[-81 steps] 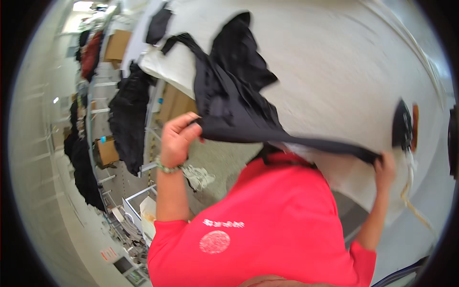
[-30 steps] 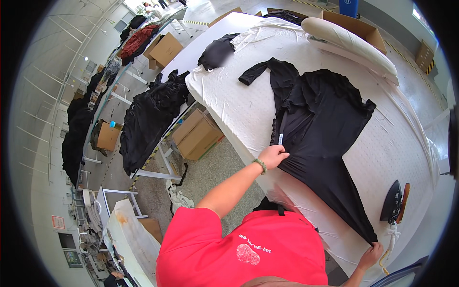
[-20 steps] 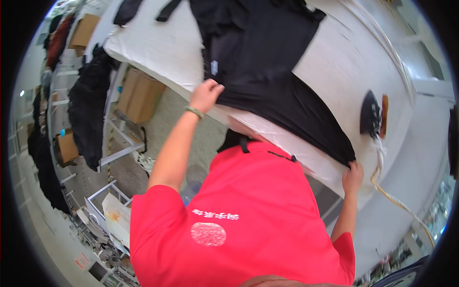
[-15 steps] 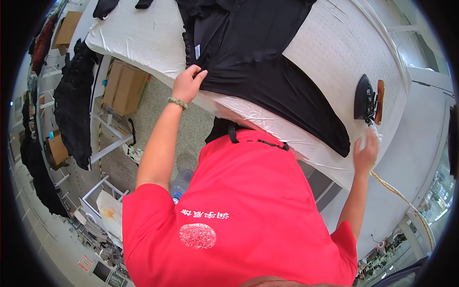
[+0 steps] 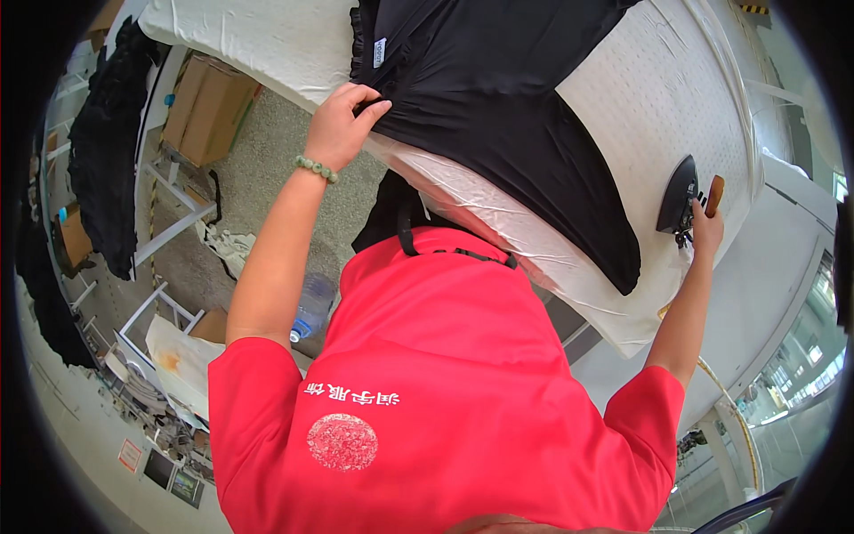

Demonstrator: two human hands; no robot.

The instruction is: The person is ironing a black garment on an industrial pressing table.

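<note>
A black garment [image 5: 507, 133] lies spread over a white padded pressing table [image 5: 654, 107], one narrow part reaching toward the right along the near edge. My left hand [image 5: 341, 125], with a green bead bracelet at the wrist, pinches the garment's gathered left edge, just below a small white label [image 5: 380, 52]. At the table's right side stands a dark iron [image 5: 679, 194] with a brown handle. My right hand [image 5: 707, 230] is closed around the near end of that handle; part of the grip is hidden by the fingers.
A yellowish hose or cord [image 5: 731, 402] runs down from the iron's side. Left of the table are a cardboard box [image 5: 209, 109], a white metal frame [image 5: 169, 233] and hanging dark cloth [image 5: 107, 151]. A clear plastic bottle [image 5: 316, 303] is on the floor beside me.
My right hand has moved from just below the iron up and right onto its handle. The left hand still pinches the garment, and the whole view has shifted slightly.
</note>
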